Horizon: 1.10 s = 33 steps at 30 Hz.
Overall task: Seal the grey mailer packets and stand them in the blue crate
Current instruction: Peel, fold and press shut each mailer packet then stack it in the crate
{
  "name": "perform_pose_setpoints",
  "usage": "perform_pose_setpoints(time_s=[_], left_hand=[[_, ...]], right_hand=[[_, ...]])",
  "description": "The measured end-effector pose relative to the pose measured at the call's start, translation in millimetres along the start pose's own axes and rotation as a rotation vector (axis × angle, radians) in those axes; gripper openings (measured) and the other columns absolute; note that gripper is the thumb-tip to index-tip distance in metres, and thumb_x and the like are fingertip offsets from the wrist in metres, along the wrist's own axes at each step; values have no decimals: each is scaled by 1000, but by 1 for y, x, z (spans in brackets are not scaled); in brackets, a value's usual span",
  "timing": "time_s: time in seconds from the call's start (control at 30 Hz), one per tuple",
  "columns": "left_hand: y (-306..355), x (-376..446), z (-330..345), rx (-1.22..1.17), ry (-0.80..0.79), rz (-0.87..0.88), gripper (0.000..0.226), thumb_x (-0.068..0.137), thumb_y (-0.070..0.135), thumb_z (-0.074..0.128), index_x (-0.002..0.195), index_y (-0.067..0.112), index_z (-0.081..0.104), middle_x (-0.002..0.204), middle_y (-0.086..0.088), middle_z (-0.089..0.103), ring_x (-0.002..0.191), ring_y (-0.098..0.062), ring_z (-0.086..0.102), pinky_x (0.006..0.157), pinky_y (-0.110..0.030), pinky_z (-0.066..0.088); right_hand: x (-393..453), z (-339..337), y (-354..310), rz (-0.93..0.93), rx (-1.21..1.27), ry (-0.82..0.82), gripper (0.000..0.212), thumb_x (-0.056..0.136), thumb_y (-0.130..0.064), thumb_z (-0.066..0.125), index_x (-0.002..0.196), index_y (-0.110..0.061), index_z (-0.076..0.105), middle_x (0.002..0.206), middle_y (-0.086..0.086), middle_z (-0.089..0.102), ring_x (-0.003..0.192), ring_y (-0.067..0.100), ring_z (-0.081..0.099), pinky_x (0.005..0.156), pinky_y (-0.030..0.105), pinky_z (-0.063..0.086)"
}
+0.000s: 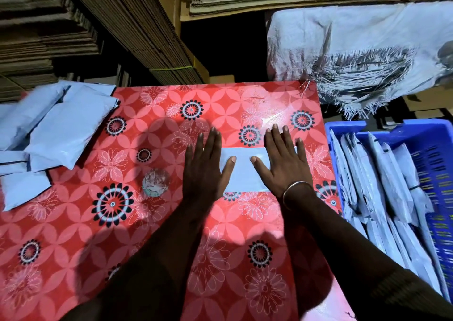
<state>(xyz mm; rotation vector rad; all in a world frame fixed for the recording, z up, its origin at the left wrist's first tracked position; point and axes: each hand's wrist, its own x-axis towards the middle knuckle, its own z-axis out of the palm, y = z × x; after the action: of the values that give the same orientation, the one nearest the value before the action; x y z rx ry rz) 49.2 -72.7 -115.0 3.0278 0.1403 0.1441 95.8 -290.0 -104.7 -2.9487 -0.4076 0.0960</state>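
A grey mailer packet [242, 171] lies flat on the red flowered table [147, 222], near its middle. My left hand [204, 166] presses flat on the packet's left end, fingers straight. On its right end my right hand [284, 161] presses the same way, a metal bangle on the wrist. A heap of grey mailer packets [54, 134] lies at the table's left edge. Right of the table stands the blue crate [436, 173], with several grey packets [382, 198] standing on edge inside it.
Stacks of flattened cardboard [122, 26] rise behind the table at the left and top. A frayed white woven sack [355, 51] hangs at the back right, above the crate. A round worn patch [155, 182] marks the tablecloth left of my hands.
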Motion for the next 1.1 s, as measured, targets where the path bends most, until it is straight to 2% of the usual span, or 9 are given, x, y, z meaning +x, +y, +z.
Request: perform_pose_setpoints(time_s=[0.23,0.5,0.63,0.77,0.87,0.93,1.0,1.1], left_hand=[[-35,-8,-4,-8,-10,-71,77,103,69,25,165,26,8,172,9,4,159,-19,5,128,-46,8],[-71,-17,-9,-12,1,-103,82,99,72,28,164,22,17,172,2,14,159,-23,11,127,-50,11],[-72,-20,-9,-1,19,-102,79,101,69,27,164,21,18,172,1,15,158,-24,13,127,-50,10],[-70,-19,-6,20,0,-106,70,105,58,23,163,19,22,170,-2,20,156,-30,20,124,-53,12],[-68,-22,-9,-82,41,-131,65,105,49,26,159,13,34,165,-9,33,151,-33,31,121,-55,23],[-56,-20,-18,-153,94,-176,62,103,44,30,154,11,42,158,-12,45,144,-33,42,116,-51,32],[-32,-9,-28,-169,112,-139,56,102,42,36,150,15,45,151,-9,52,138,-30,48,113,-47,37],[13,14,-44,-206,35,109,61,96,44,59,148,15,46,146,-7,54,134,-28,50,112,-45,39]], right_hand=[[-14,-5,33,53,7,4,73,99,-72,18,160,-37,-2,170,-6,-4,155,18,-12,125,51,1],[-29,-8,64,126,2,-19,70,99,-71,14,159,-40,-4,169,-12,-8,154,13,-16,125,49,-2],[-35,-6,67,140,21,7,69,101,-67,12,161,-34,-2,169,-10,-8,154,13,-17,126,48,-2],[-58,-14,62,34,102,32,74,100,-64,12,162,-24,2,169,-5,-4,155,13,-10,126,45,3],[-91,-18,53,-61,170,34,72,102,-57,26,162,-24,1,170,-4,-2,156,13,-4,125,43,7],[-111,-16,45,-135,189,34,68,104,-54,29,162,-23,9,170,-4,4,156,13,4,125,44,13],[-125,-10,38,-211,165,41,63,106,-51,30,160,-20,21,168,-2,14,155,14,12,122,48,23],[-133,0,32,-247,112,51,61,106,-50,33,156,-15,34,166,2,24,154,16,20,119,51,29]])
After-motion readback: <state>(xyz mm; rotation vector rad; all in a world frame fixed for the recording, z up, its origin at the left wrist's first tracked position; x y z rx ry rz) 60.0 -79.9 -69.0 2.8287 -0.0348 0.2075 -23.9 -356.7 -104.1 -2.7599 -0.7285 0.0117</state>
